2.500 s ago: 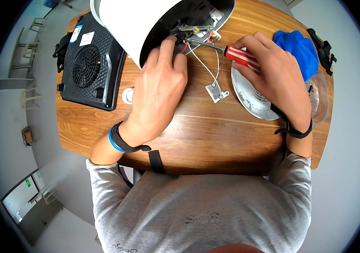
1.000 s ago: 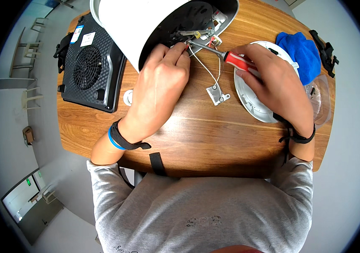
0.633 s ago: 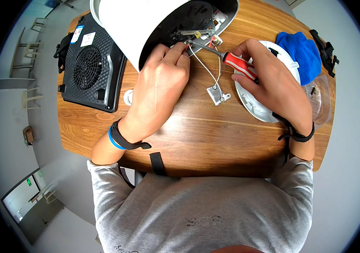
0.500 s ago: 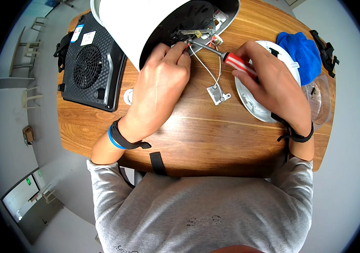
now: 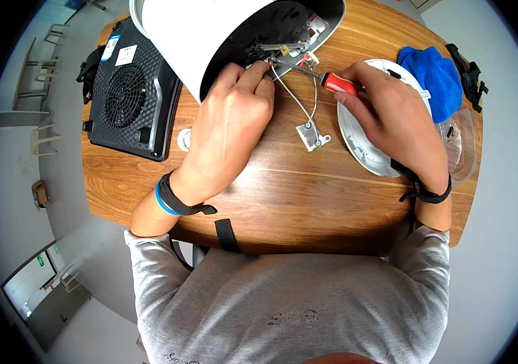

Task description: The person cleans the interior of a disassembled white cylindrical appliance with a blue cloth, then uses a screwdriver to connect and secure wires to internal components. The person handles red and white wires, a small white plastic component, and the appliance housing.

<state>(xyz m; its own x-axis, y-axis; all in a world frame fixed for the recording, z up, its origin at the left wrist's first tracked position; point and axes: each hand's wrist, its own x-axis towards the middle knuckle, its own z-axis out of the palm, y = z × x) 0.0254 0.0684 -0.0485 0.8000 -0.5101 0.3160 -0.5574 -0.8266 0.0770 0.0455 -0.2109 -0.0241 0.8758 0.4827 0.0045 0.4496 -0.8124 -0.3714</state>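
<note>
A white rounded appliance housing (image 5: 192, 36) lies tipped on its side, its dark open end facing right and toward me. My right hand (image 5: 395, 112) is closed round the red handle of a screwdriver (image 5: 337, 83). Its shaft points left, the tip at metal fittings just inside the opening, beside my left fingertips. My left hand (image 5: 234, 112) reaches to the lower rim with curled fingers; what they pinch is hidden. Two white wires (image 5: 293, 97) run from the fittings down to a small white terminal piece (image 5: 313, 137) on the table.
A round white cover (image 5: 362, 145) lies under my right hand. Beyond it are a blue cloth (image 5: 433, 82), a clear plastic tray (image 5: 460, 145) and a black strap (image 5: 470, 76). At left lies a black panel with a round grille (image 5: 126, 96), near a small white ring (image 5: 184, 139).
The screwdriver handle has turned in my right hand, and its white stripe no longer shows. My right thumb and fingers have shifted a little. My left hand and the housing stay put.
</note>
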